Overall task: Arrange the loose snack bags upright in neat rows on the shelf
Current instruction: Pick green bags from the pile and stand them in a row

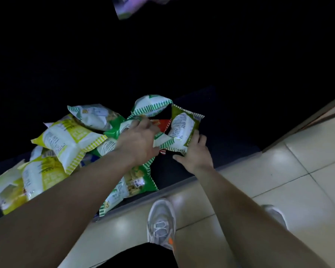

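Note:
A loose pile of snack bags lies on a dark low shelf (184, 171). Yellow-striped bags (66, 142) fill the left side, green-striped bags (135, 180) the middle, and one green-striped bag (153, 105) lies at the back. My right hand (195, 153) holds an olive-green bag (184, 126) from below, its back label facing me, tilted nearly upright at the pile's right edge. My left hand (137, 140) reaches over the pile with its fingers curled on a green-and-white striped bag (162, 141) beside the olive one. A red bag (162, 123) peeks out beneath.
The shelf's back is dark and its depth is hidden. A blurred purple package (130, 6) shows at the top. Pale floor tiles (278, 180) lie in front of the shelf, with my grey sneakers (161, 223) close to its front edge.

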{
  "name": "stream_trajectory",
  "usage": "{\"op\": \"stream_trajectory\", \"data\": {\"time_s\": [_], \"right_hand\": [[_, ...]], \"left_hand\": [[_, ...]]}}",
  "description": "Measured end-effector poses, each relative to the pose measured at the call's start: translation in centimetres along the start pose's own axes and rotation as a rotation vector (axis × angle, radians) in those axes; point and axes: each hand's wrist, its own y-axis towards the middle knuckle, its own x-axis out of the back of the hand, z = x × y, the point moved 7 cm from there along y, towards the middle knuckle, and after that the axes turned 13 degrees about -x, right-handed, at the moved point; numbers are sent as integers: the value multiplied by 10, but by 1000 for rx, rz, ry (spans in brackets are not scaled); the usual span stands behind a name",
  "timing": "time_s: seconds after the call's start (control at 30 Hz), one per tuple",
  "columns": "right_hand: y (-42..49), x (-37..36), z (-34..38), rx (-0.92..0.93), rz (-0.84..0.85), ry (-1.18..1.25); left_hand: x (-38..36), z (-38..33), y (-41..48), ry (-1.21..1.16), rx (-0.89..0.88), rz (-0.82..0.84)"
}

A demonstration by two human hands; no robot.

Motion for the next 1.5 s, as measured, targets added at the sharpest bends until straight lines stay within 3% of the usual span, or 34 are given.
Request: {"op": "stream_trajectory", "data": {"time_s": [0.13, 0.23, 0.4, 0.6, 0.77, 0.9, 1.07, 1.2, 1.33, 1.5], "right_hand": [[0, 14, 0, 84, -123, 39], [-8, 45, 0, 215, -270, -87], [-25, 102, 6, 446, -299, -288], [-35, 159, -1, 383, -144, -532], [-37, 158, -14, 369, -19, -655], [-28, 158, -17, 342, 47, -617], [-18, 169, -10, 400, 38, -590], [4, 174, -23, 375, 7, -425], [27, 189, -40, 310, -14, -163], [40, 194, -71, 163, -52, -183]], "left_hand": [[-4, 1, -3, -3, -21, -27], [-2, 3, -6, -53, -21, -17], [8, 1, -6, -111, 21, -10], [6, -17, -10, -100, 25, 75], [19, -56, 2, -305, -64, 9], [19, -92, 20, -234, -166, 31], [20, -104, 52, -186, -170, 10], [14, -118, 82, -216, -134, 36], [19, -108, 109, -251, -25, -55], [37, -83, 124, -264, 43, -176]]}}
